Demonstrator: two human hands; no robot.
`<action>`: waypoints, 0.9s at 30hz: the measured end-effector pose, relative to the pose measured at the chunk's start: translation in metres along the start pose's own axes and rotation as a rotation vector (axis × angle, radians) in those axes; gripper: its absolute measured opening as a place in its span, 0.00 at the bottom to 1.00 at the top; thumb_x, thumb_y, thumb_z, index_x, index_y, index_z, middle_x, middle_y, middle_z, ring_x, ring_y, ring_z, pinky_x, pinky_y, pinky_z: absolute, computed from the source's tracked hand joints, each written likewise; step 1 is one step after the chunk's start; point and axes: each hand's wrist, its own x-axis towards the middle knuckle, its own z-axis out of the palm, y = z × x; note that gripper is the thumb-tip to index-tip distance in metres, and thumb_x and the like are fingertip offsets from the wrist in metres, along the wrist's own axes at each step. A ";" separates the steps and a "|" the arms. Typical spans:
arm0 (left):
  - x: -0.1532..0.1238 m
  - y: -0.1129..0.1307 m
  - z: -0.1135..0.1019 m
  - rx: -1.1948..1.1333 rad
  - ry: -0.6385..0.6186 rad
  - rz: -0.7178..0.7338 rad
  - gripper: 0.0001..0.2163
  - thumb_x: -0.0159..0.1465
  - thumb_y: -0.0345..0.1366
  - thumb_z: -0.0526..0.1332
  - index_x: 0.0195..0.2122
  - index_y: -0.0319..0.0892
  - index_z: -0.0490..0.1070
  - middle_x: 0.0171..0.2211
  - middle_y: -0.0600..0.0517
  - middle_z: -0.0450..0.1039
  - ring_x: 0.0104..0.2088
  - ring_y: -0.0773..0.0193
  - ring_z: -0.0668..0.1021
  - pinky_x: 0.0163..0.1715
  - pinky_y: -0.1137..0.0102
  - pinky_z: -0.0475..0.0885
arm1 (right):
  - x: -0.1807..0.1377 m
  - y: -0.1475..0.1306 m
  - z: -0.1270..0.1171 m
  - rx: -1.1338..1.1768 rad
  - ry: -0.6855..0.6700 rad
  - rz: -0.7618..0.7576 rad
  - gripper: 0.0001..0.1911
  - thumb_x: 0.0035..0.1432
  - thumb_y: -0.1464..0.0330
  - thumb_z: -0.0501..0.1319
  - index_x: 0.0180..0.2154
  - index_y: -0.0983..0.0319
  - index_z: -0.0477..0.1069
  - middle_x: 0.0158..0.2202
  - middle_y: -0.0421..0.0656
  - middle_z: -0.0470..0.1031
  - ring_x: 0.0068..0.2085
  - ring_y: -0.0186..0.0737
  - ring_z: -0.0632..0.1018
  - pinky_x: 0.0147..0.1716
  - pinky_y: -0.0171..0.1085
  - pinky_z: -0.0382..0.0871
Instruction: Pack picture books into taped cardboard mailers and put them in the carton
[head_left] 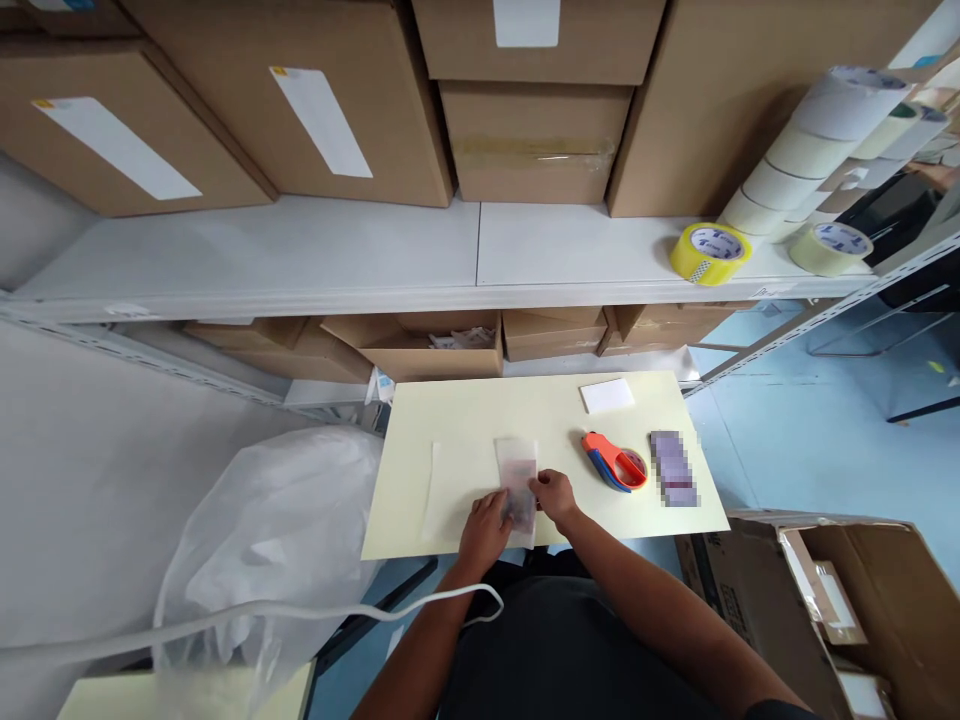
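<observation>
A narrow translucent pouch (pixel 517 455) with a pinkish flat piece showing through it lies on the pale yellow table (pixel 405 410). My left hand (pixel 486 527) rests at the pouch's lower left side, its fingers bent and closed on that edge. On the opposite side, my right hand (pixel 553 495) pinches the right edge with thumb and fingers. To the left lies a thin white translucent sheet (pixel 454 490), partly beneath my left hand. An orange and blue tape dispenser (pixel 615 465) sits to the right of my right hand.
Beyond the dispenser is a purple pixelated object (pixel 675 468), with a stack of white cards (pixel 607 396) behind. A shelf (pixel 337 250) holds cardboard boxes and tape rolls (pixel 711 254). A clear plastic bag (pixel 277 520) and white cable (pixel 300 608) are left; an open carton (pixel 847 600) stands right.
</observation>
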 end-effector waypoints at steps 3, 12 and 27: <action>0.003 0.009 0.004 -0.040 0.000 -0.008 0.23 0.63 0.33 0.60 0.61 0.45 0.72 0.57 0.43 0.73 0.60 0.48 0.70 0.63 0.57 0.62 | -0.002 -0.009 -0.010 -0.092 0.053 -0.041 0.04 0.51 0.65 0.66 0.30 0.59 0.74 0.25 0.39 0.74 0.25 0.37 0.74 0.27 0.36 0.69; 0.020 0.000 -0.004 -0.243 0.009 -0.155 0.19 0.72 0.36 0.48 0.46 0.39 0.79 0.42 0.38 0.81 0.48 0.50 0.80 0.53 0.58 0.71 | -0.020 -0.015 0.020 -0.230 -0.057 -0.251 0.23 0.55 0.64 0.68 0.53 0.58 0.74 0.37 0.40 0.80 0.33 0.38 0.80 0.36 0.37 0.74; 0.014 -0.018 -0.028 -0.378 0.115 -0.363 0.16 0.71 0.39 0.48 0.47 0.41 0.75 0.43 0.46 0.82 0.43 0.57 0.82 0.42 0.67 0.74 | -0.023 0.017 0.045 -0.121 -0.331 -0.262 0.21 0.54 0.69 0.65 0.51 0.58 0.79 0.50 0.45 0.82 0.49 0.47 0.82 0.53 0.45 0.75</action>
